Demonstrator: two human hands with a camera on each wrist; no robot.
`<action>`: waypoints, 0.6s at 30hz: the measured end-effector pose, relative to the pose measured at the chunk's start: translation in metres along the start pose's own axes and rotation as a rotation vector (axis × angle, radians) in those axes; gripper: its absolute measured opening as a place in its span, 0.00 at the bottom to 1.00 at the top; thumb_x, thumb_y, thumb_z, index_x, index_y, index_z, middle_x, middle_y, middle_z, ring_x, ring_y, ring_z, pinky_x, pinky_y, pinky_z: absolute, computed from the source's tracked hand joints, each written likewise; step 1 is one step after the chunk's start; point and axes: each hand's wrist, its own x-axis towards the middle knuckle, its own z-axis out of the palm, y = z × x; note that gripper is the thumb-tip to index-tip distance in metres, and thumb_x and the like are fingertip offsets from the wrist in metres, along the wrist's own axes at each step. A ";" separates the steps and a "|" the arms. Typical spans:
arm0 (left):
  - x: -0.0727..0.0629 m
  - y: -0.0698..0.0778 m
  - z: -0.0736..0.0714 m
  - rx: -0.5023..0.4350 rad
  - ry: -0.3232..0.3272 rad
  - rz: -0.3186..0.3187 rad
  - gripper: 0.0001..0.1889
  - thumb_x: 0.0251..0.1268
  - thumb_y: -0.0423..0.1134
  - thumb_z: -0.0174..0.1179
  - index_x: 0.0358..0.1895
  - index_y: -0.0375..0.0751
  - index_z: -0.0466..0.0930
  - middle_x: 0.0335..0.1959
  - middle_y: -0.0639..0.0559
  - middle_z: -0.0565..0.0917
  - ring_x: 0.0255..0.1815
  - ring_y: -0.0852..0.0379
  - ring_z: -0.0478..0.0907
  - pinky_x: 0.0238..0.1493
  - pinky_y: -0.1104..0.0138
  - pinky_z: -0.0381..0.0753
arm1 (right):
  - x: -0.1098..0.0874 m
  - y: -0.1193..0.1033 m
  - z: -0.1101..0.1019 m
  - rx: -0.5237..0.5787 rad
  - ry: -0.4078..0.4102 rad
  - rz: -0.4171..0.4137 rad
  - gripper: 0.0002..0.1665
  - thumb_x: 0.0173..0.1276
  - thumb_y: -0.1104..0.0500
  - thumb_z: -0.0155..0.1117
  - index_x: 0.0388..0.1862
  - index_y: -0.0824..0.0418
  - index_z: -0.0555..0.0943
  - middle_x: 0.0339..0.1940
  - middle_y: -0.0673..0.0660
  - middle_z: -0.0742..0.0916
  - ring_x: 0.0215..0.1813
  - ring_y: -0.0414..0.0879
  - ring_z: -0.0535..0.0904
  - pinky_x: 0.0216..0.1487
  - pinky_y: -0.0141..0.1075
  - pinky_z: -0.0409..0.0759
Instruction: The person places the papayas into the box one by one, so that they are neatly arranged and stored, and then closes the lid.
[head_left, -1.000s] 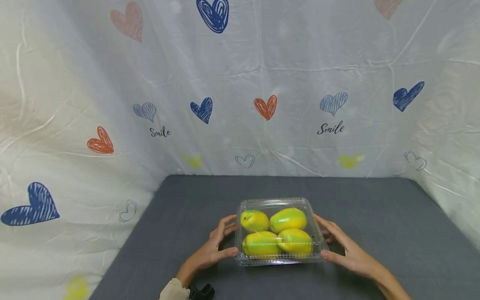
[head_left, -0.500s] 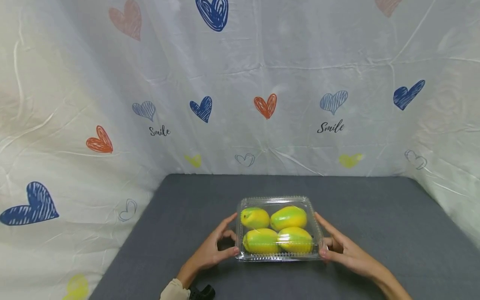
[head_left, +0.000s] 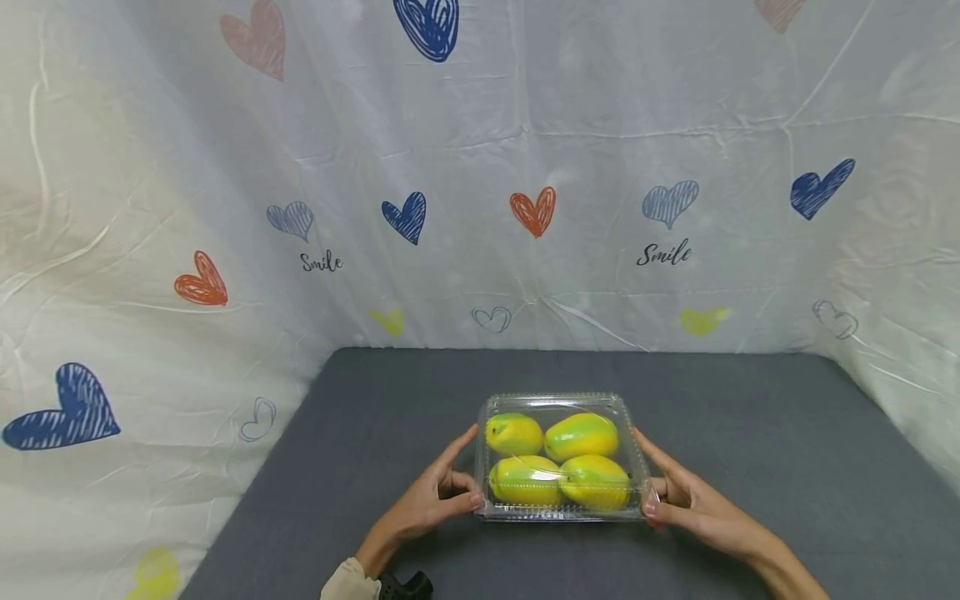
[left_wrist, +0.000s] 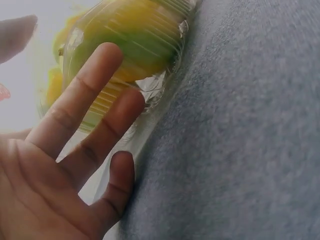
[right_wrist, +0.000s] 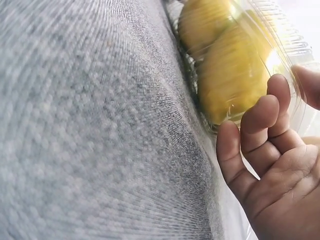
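Observation:
A clear plastic clamshell container (head_left: 555, 514) sits on the grey cloth in the head view, its lid down. Through the plastic show several yellow-green mangoes (head_left: 592, 482), laid in two rows. My left hand (head_left: 420, 500) holds the container's left side, thumb at the front corner and index finger stretched along the edge. On the opposite side my right hand (head_left: 697, 500) grips the front right corner, its thumb at a small plastic tab, with the index finger reaching back along the side. Lower fingers (right_wrist: 260, 112) of the right hand curl beside the container wall in the right wrist view.
Dark grey cloth (head_left: 405, 392) covers the table around the container. A white curtain (head_left: 465, 167) printed with hearts and "Smile" hangs behind and at both sides. A black strap (head_left: 405, 586) shows below the left wrist, next to a cream sleeve (head_left: 349, 581).
Fingers of both hands have drawn in against the container's sides and front corners. The container's front edge has shifted slightly back, and the container has moved a little to the right.

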 end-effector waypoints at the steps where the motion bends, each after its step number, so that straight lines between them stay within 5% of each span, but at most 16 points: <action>1: 0.000 0.000 0.000 -0.011 -0.008 0.014 0.47 0.74 0.32 0.58 0.84 0.46 0.33 0.34 0.59 0.88 0.35 0.65 0.83 0.42 0.70 0.81 | 0.000 0.000 0.000 0.000 0.002 0.002 0.49 0.80 0.73 0.43 0.83 0.58 0.25 0.28 0.66 0.70 0.32 0.57 0.67 0.37 0.44 0.78; 7: 0.002 0.004 0.001 -0.019 -0.030 0.050 0.48 0.73 0.31 0.58 0.84 0.43 0.32 0.33 0.44 0.87 0.35 0.64 0.84 0.43 0.66 0.83 | -0.002 -0.001 -0.003 0.033 -0.006 0.030 0.49 0.81 0.71 0.42 0.83 0.54 0.24 0.34 0.48 0.80 0.36 0.40 0.77 0.40 0.42 0.80; 11: 0.002 0.005 0.003 0.011 -0.011 0.018 0.50 0.72 0.31 0.60 0.84 0.46 0.32 0.31 0.33 0.85 0.34 0.62 0.84 0.43 0.65 0.84 | -0.003 -0.001 -0.004 0.069 -0.026 0.033 0.49 0.81 0.71 0.40 0.83 0.51 0.24 0.36 0.48 0.81 0.40 0.37 0.80 0.41 0.43 0.80; 18: 0.004 0.002 0.007 -0.003 0.018 -0.038 0.53 0.70 0.27 0.59 0.84 0.49 0.28 0.32 0.57 0.85 0.35 0.66 0.83 0.43 0.69 0.83 | -0.001 0.001 -0.004 0.088 -0.045 0.008 0.49 0.81 0.73 0.39 0.83 0.50 0.23 0.31 0.68 0.72 0.38 0.43 0.79 0.38 0.46 0.76</action>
